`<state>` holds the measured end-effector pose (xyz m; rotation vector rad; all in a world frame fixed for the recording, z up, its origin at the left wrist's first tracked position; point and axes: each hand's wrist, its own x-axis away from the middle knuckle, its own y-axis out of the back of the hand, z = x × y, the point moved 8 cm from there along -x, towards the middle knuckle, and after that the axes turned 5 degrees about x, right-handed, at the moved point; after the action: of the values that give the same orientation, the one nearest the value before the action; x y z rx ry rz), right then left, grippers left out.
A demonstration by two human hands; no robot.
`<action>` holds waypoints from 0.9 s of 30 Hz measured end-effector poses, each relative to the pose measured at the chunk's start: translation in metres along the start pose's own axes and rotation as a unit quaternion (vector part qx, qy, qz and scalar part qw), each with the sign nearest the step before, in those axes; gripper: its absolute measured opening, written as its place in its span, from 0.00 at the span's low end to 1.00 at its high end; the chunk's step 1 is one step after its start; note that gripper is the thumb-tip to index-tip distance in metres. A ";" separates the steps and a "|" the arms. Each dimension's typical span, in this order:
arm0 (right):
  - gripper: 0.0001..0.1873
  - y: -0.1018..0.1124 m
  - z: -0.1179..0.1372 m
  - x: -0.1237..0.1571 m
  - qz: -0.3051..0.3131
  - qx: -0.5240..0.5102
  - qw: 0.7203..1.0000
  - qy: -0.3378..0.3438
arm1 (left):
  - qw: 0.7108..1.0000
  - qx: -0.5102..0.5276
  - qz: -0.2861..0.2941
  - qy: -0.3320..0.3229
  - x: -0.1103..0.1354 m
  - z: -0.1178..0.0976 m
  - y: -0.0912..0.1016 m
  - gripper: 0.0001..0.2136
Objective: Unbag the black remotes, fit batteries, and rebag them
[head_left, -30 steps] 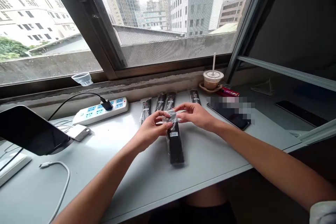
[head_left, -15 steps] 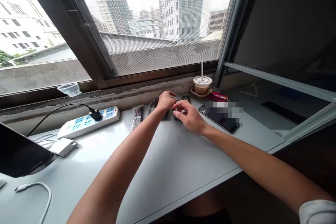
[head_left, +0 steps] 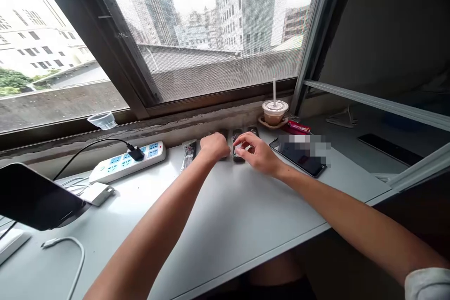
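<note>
Both my arms reach across the grey desk [head_left: 218, 225] to a row of slim black packets in clear wrap lying by the window sill. My left hand [head_left: 213, 146] is curled, knuckles up, over the packets in the middle of the row; what its fingers hold is hidden. My right hand [head_left: 257, 152] pinches the near end of one black packet [head_left: 237, 146]. One packet [head_left: 189, 153] lies free to the left of my left hand, another packet [head_left: 253, 130] shows just behind my right hand.
A white power strip [head_left: 127, 161] with a black plug lies at the left, beside a white charger [head_left: 95, 194] and a dark tablet [head_left: 35, 197]. An iced drink cup [head_left: 274, 111], a red packet [head_left: 297, 127] and a phone [head_left: 298, 155] sit to the right. A white cable [head_left: 66, 248] lies near the front left.
A second ago both hands held one wrapped black packet at mid-desk. It has since been carried to the row by the sill, and the hands now rest there on the packets.
</note>
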<state>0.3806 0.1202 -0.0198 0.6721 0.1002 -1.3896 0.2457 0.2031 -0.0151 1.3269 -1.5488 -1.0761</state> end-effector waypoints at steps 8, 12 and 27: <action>0.09 0.004 -0.007 -0.003 -0.008 0.006 1.000 -0.013 | 0.999 0.023 -0.011 -0.028 0.018 0.007 0.017 0.16; 0.12 0.004 -0.023 -0.005 0.010 -0.087 0.990 -0.113 | 0.990 0.058 -0.113 -0.064 0.034 0.039 0.067 0.24; 0.24 -0.042 -0.008 0.020 0.178 -0.489 0.801 -0.296 | 0.834 0.462 -0.266 -0.139 0.115 0.071 0.132 0.30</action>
<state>0.3481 0.1059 -0.0515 -0.5992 0.1628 -0.9352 0.1253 0.1072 0.0942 2.4597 -2.1068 -0.8528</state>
